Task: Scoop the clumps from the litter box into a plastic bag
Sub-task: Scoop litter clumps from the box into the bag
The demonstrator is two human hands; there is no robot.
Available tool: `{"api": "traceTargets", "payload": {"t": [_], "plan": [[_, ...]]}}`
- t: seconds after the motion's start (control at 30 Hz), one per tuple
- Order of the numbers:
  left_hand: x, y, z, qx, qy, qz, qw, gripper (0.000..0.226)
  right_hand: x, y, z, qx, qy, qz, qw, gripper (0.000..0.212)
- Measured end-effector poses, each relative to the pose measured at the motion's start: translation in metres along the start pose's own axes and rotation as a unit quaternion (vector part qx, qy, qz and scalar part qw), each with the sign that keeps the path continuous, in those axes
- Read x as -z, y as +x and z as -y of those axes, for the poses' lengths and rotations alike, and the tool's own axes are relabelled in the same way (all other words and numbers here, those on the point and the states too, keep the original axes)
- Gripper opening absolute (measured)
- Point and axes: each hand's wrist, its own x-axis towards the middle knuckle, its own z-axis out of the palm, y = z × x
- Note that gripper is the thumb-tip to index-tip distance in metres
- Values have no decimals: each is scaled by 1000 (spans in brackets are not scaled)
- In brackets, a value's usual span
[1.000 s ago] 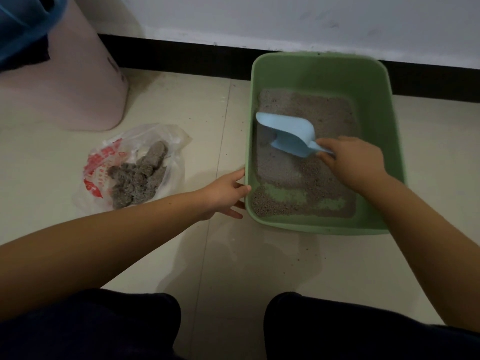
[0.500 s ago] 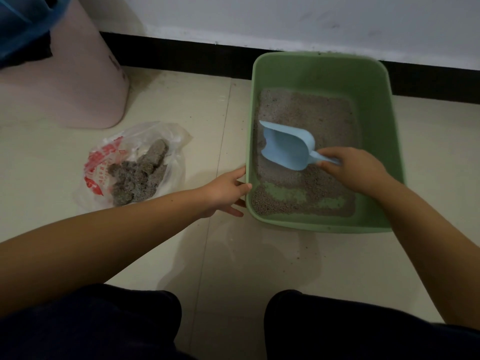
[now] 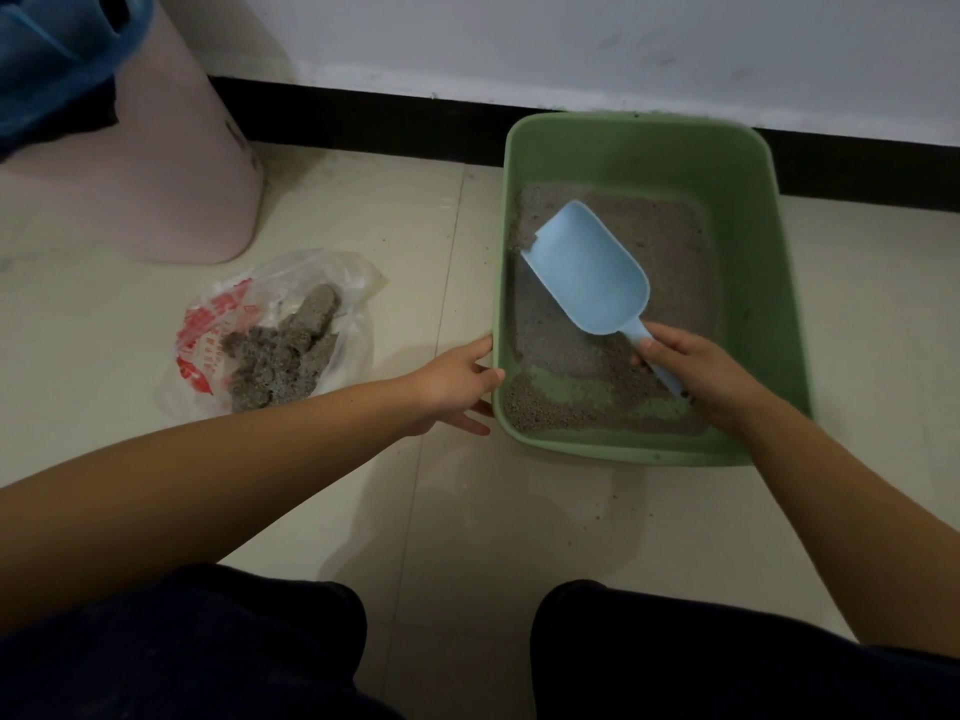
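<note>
A green litter box (image 3: pixel 769 283) stands on the tiled floor by the wall, holding grey litter (image 3: pixel 670 262) with bare green patches near its front. My right hand (image 3: pixel 701 376) grips the handle of a light blue scoop (image 3: pixel 587 272), whose empty bowl points toward the box's left wall with its front edge down in the litter. My left hand (image 3: pixel 457 381) holds the box's front-left rim, thumb on the edge. A clear plastic bag (image 3: pixel 218 330) with red print lies open on the floor to the left, with grey clumps (image 3: pixel 280 356) inside.
A pink bin (image 3: pixel 156 174) with a blue liner (image 3: pixel 47 59) stands at the back left, close behind the bag. A black skirting board (image 3: pixel 374 122) runs along the white wall behind the box. My dark-clothed knees (image 3: pixel 208 652) fill the bottom edge.
My right hand turned the scoop and drew back slightly toward the front of the box; the bowl now lies flatter with its front edge in the litter. My left hand stayed on the rim.
</note>
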Motion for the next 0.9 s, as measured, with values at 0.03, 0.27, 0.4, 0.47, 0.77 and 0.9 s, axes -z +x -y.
{"api": "traceTargets", "payload": {"t": [0.03,0.27,0.4,0.47,0.77,0.9], "plan": [[0,0,0,0,0,-1,1000,52,-5,3,-4,-16,35,11,999,38],[-1,1,1,-2,-3,-5,1000,53,-12,16,-4,-4,121,21,992,39],[-1,3,3,-12,-17,0,1000,49,-1,13,-8,-7,110,19,994,39],[-1,5,3,-14,-22,1,1000,48,1,10,-9,-11,111,20,994,38],[-2,2,2,-19,-22,-1,1000,46,12,-16,27,-24,82,38,996,31],[19,-12,9,-37,26,-32,998,31,4,-20,57,-11,46,73,996,36]]}}
